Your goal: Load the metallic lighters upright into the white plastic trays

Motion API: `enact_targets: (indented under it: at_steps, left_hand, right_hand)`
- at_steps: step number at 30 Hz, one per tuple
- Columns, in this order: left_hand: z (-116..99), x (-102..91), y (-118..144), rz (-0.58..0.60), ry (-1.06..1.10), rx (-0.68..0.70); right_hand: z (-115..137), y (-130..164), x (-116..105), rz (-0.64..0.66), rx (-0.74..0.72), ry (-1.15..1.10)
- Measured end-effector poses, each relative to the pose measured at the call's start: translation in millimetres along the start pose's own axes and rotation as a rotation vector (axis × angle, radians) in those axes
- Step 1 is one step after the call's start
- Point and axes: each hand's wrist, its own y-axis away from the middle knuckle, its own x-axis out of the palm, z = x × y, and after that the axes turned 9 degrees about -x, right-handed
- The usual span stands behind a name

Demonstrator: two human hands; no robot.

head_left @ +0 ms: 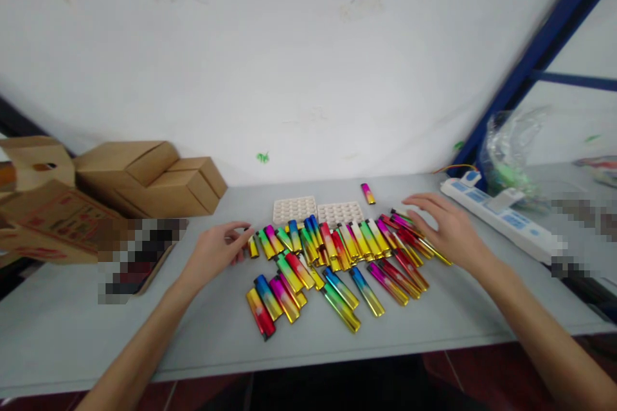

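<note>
Fingers [241, 231] of the left hand [216, 250] are loosely curled and hold nothing; their tips touch the nine o'clock edge of a heap of lighters [337, 257]. Fingers [424, 202] of the right hand [448, 228] are spread open and flat, palm down, over the three o'clock edge of the same heap, gripping nothing; whether they press on the lighters beneath cannot be told.

Lighters are rainbow-coloured with gold ends and lie in the middle of the grey desk [72, 334], between the two hands, some in a rough row, others loose and crossing toward six o'clock. One single lighter [367, 193] lies apart at twelve o'clock of the heap, near the wall.

Two pale trays [318, 210] with rows of round holes lie side by side just beyond the heap, at twelve o'clock. Cardboard boxes [149, 180] stand at ten o'clock, against the wall. A white power strip [501, 218] lies at two o'clock, just beyond the right hand, with a clear plastic bag [511, 148] behind it.
</note>
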Motion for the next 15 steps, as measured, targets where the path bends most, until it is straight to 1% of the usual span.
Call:
enact_targets:
  at_steps: [2,4,6,7,9,11,13,15]
  left_hand:
    - [-3.0,0.7,1.4,-0.019,-0.046,0.011]
    - [-5.2,0.2,0.8,-0.032,-0.096,0.036]
    - [-7.7,-2.2,-1.9,-0.06,-0.147,0.059]
    - [-9.5,-4.0,-4.0,-0.083,-0.171,0.065]
    - [-14.8,-7.4,-10.2,-0.131,-0.207,0.07]
    - [-22.8,-8.2,-19.5,-0.15,-0.226,0.078]
    - [-32.4,-4.2,-32.0,-0.151,-0.224,0.108]
    - [-41.1,5.2,-46.8,-0.153,-0.206,0.18]
  right_hand:
    - [-14.3,-32.7,22.2,0.129,-0.06,-0.087]
    - [-22.6,-55.3,44.9,0.236,-0.109,-0.131]
    - [-25.9,-66.2,61.0,0.317,-0.132,-0.155]
    - [-26.6,-67.9,65.0,0.339,-0.143,-0.162]
    - [-27.6,-66.8,65.1,0.348,-0.154,-0.165]
    - [-29.7,-64.0,57.6,0.342,-0.146,-0.165]
    - [-33.5,-63.2,49.6,0.329,-0.147,-0.165]
    - [-38.1,-64.6,47.3,0.306,-0.13,-0.148]
